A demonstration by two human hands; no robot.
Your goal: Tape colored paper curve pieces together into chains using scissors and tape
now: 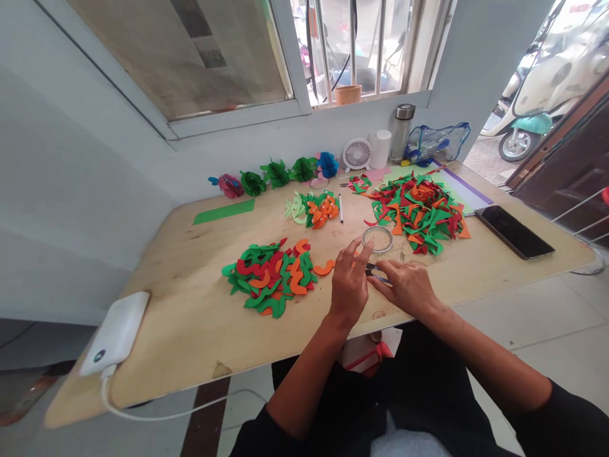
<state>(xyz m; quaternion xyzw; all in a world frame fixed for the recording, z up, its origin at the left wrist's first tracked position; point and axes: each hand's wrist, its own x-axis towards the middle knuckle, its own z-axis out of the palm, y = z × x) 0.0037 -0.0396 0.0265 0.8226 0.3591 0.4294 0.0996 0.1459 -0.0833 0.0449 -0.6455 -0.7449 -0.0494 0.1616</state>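
My right hand (406, 285) grips a small pair of snips (377, 273), their dark blades pointing left toward my left hand. My left hand (349, 282) is bent over the table, with a bit of orange paper (356, 254) showing between its fingers; the fingertips partly hide it. Just left of this hand lies a curved orange paper strip (323, 268). Beyond it is a pile of wavy green, red and orange paper cutouts (271, 279). A roll of tape (378, 239) lies flat just past my fingertips.
A large heap of paper scraps (423, 212) is at the right, beside a phone (515, 231). Folded paper shapes (276, 173) line the wall near a small fan (356, 154) and a bottle (402, 133). A white power bank (115, 333) with a cable sits at the left edge.
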